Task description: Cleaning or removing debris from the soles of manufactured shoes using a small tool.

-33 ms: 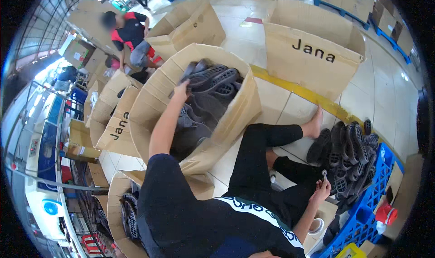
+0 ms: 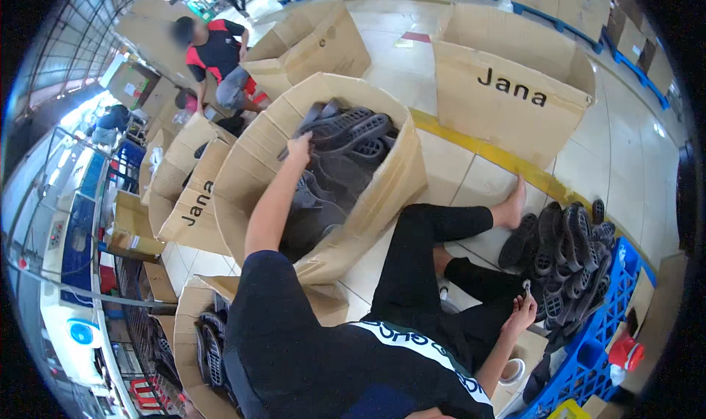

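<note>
My left arm reaches into a tall cardboard box (image 2: 397, 191) half filled with dark grey shoe soles (image 2: 342, 176). Inside it, my left hand (image 2: 299, 148) is closed on the edge of a shoe sole (image 2: 331, 130) at the top of the pile; its fingertips are partly hidden. My right hand (image 2: 521, 314) rests near my bent knee, closed around a small slim tool (image 2: 526, 288) with a pale metallic tip. The tool's kind is too small to make out. Beyond that hand, a heap of grey shoe soles (image 2: 566, 253) leans together on a blue plastic pallet (image 2: 625, 294).
Open cardboard boxes (image 2: 507, 95) stand ahead and to the left. Close by my left side is another box of soles (image 2: 193, 301). A cup (image 2: 512, 370) sits on cardboard by my right forearm, near a red-capped container (image 2: 625, 351). A co-worker (image 2: 220, 55) crouches at the far left.
The whole picture has shifted slightly right and down. Both hands keep nearly the same places and grips.
</note>
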Demonstrator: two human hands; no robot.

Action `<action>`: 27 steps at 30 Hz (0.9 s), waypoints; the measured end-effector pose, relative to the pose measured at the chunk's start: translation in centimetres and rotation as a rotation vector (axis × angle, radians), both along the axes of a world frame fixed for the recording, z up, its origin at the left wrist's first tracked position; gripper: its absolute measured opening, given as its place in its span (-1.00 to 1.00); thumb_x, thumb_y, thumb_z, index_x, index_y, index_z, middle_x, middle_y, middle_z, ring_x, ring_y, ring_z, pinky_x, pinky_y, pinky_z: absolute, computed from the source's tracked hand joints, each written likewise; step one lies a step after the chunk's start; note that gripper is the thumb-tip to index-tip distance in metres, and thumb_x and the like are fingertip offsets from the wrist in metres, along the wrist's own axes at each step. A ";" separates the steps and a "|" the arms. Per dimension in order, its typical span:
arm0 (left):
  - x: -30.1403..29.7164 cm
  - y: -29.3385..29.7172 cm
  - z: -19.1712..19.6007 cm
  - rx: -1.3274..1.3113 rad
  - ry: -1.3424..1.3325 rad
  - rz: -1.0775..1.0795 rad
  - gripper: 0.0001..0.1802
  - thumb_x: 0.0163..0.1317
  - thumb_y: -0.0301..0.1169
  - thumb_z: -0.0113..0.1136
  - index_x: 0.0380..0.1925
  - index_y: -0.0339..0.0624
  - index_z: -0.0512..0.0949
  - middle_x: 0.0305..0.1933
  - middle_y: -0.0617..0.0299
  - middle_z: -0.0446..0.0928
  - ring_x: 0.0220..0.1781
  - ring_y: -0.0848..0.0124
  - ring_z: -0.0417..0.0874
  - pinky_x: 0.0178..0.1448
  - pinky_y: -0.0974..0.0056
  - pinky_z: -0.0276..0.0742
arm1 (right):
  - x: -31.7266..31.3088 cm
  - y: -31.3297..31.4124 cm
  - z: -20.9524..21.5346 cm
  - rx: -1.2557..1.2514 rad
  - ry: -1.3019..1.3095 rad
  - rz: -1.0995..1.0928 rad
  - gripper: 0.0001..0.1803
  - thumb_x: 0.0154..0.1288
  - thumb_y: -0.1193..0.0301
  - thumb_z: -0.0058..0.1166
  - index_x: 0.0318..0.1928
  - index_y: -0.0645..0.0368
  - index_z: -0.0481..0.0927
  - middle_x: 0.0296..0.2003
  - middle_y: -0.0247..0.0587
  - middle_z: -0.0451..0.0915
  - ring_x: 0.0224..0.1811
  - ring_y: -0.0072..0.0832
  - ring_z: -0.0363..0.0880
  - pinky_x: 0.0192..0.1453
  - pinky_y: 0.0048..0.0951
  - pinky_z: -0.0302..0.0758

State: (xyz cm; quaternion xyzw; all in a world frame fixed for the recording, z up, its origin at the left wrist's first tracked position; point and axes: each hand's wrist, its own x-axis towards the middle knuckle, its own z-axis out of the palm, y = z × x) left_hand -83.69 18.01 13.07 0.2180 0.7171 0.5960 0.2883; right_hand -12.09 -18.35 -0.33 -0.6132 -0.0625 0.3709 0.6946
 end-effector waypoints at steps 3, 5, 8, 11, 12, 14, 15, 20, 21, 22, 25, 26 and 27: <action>5.1 0.2 3.9 0.134 0.349 0.121 -0.71 0.10 -0.40 0.39 -0.20 -0.27 0.57 -0.32 0.07 0.58 -0.26 0.07 0.59 -0.04 0.05 0.49 | -0.1 -0.3 -0.4 0.026 0.005 -0.017 -0.82 0.46 0.34 0.07 -0.11 0.20 0.52 -0.28 -0.26 0.59 -0.30 -0.52 0.59 -0.23 -0.51 0.57; 9.9 -1.3 10.5 0.353 1.032 -0.041 -0.74 0.15 -0.46 0.32 -0.14 -0.25 0.58 -0.29 -0.02 0.57 -0.14 -0.01 0.60 0.05 0.09 0.48 | 0.3 -0.6 -0.7 0.025 0.003 -0.029 -0.83 0.46 0.34 0.06 -0.12 0.19 0.53 -0.28 -0.27 0.59 -0.30 -0.52 0.59 -0.22 -0.51 0.57; 15.9 -5.6 20.4 0.397 1.320 -0.196 -0.77 0.20 -0.51 0.24 -0.12 -0.27 0.57 -0.28 -0.03 0.55 -0.09 -0.02 0.59 0.11 0.14 0.46 | 0.7 -0.5 -1.2 0.059 0.059 0.010 -0.82 0.45 0.32 0.08 -0.11 0.17 0.53 -0.22 -0.28 0.60 -0.22 -0.53 0.59 -0.12 -0.49 0.56; 21.5 -10.8 26.0 0.721 1.342 -0.333 -0.85 0.28 -0.51 0.19 -0.17 -0.30 0.56 -0.22 0.02 0.60 -0.15 0.14 0.66 -0.01 0.22 0.54 | 0.3 0.3 0.4 0.108 0.102 -0.022 -0.81 0.46 0.32 0.07 -0.09 0.19 0.53 -0.28 -0.27 0.58 -0.28 -0.51 0.59 -0.16 -0.47 0.57; 22.6 -12.4 27.3 0.750 1.303 -0.332 -0.85 0.31 -0.49 0.18 -0.16 -0.31 0.56 -0.21 0.03 0.61 -0.18 0.20 0.67 -0.04 0.24 0.56 | 0.4 0.4 -0.4 0.136 0.107 -0.008 -0.81 0.46 0.33 0.06 -0.08 0.19 0.53 -0.28 -0.27 0.58 -0.25 -0.50 0.59 -0.15 -0.47 0.57; 24.9 -15.1 28.5 0.801 1.200 -0.337 -0.82 0.37 -0.44 0.14 -0.13 -0.33 0.54 -0.23 0.05 0.64 -0.23 0.33 0.66 -0.08 0.28 0.56 | 0.5 0.9 -0.4 0.116 0.124 -0.015 -0.81 0.45 0.33 0.06 -0.08 0.19 0.53 -0.27 -0.26 0.59 -0.24 -0.49 0.60 -0.14 -0.47 0.57; 26.0 -16.2 28.6 0.824 1.136 -0.353 -0.80 0.40 -0.41 0.12 -0.11 -0.34 0.53 -0.25 0.07 0.64 -0.25 0.39 0.65 -0.10 0.30 0.56 | 0.4 0.9 -0.4 0.096 0.143 -0.026 -0.81 0.45 0.34 0.06 -0.07 0.19 0.52 -0.26 -0.25 0.59 -0.23 -0.49 0.60 -0.14 -0.46 0.57; 36.3 -18.3 23.0 0.599 0.314 -0.732 -0.74 0.46 -0.31 0.05 -0.04 -0.28 0.53 -0.10 0.29 0.55 -0.01 0.54 0.49 0.17 0.38 0.36 | 1.6 -2.3 -1.4 0.117 0.212 -0.122 -0.79 0.44 0.36 0.08 -0.04 0.21 0.51 -0.16 -0.19 0.62 -0.19 -0.44 0.61 -0.07 -0.41 0.58; 38.5 -18.9 21.1 0.485 0.212 -0.829 -0.74 0.46 -0.30 0.05 -0.03 -0.27 0.53 -0.08 0.32 0.53 0.03 0.55 0.46 0.21 0.38 0.31 | 2.3 -3.0 -2.9 0.154 0.254 -0.116 -0.76 0.45 0.36 0.04 0.02 0.23 0.51 -0.10 -0.12 0.63 -0.12 -0.36 0.62 0.00 -0.35 0.58; 39.3 -18.9 17.4 0.368 0.080 -0.845 -0.73 0.45 -0.28 0.08 -0.02 -0.23 0.52 -0.14 0.33 0.55 -0.10 0.53 0.51 0.08 0.37 0.42 | 2.1 -3.0 -2.1 0.211 0.263 -0.103 -0.72 0.45 0.38 0.04 0.02 0.33 0.50 -0.04 -0.02 0.60 -0.03 -0.30 0.59 0.09 -0.28 0.55; 42.4 -21.6 11.3 -0.190 -0.521 -1.026 -0.50 0.37 0.03 0.10 -0.08 -0.23 0.55 -0.20 0.20 0.62 -0.28 0.34 0.64 -0.11 0.23 0.60 | 1.5 -2.7 1.0 0.309 0.357 0.026 -0.75 0.49 0.41 -0.07 0.01 0.32 0.50 0.01 0.03 0.58 0.02 -0.20 0.59 0.17 -0.17 0.53; 43.4 -22.7 9.7 -0.327 -0.614 -1.006 -0.41 0.35 0.14 0.06 -0.09 -0.25 0.55 -0.22 0.16 0.62 -0.26 0.28 0.65 -0.08 0.17 0.61 | 1.1 -3.0 1.2 0.273 0.355 0.006 -0.78 0.48 0.39 -0.04 -0.02 0.29 0.51 -0.06 -0.05 0.60 -0.04 -0.24 0.60 0.11 -0.19 0.56; 44.8 -24.2 8.9 -0.392 -0.651 -0.903 -0.42 0.36 0.15 0.03 -0.11 -0.20 0.56 -0.25 0.15 0.63 -0.26 0.23 0.65 -0.05 0.12 0.62 | 0.9 -3.4 3.3 0.208 0.346 -0.035 -0.79 0.47 0.37 0.00 -0.07 0.28 0.52 -0.17 -0.12 0.60 -0.15 -0.31 0.63 -0.02 -0.26 0.61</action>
